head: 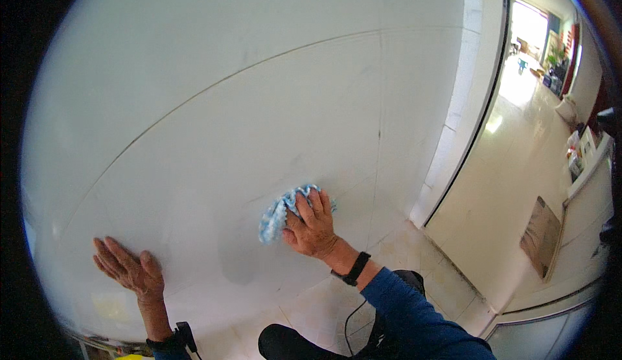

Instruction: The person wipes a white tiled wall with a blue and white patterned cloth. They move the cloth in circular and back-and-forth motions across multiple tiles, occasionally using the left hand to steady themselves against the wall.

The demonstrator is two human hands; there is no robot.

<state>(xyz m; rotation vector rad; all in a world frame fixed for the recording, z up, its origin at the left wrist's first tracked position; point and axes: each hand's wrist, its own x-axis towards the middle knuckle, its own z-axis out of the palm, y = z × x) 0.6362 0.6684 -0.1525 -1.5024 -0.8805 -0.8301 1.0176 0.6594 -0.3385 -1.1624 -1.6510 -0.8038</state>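
Observation:
My right hand (313, 226) presses a blue and white cloth (274, 219) flat against the white tiled wall (301, 117). The cloth is bunched up beneath the fingers, its ruffled edge showing above and to the left of them. To the left, my left hand (130, 270) is near the same wall, fingers spread and holding nothing; whether its palm touches the tile cannot be told. Faint grey smudges mark the wall around the cloth. Dark bands circle both wrists, and a small black device with a cable sits at the left one.
At the right, a doorway with a white frame (469, 127) opens onto a shiny-floored room (515, 132). A grey-brown mat (542, 238) lies on that floor. Pale floor tiles (311, 318) run along the wall's foot, below my dark-clad knees (291, 343). Assorted items (124, 349) show at the bottom left.

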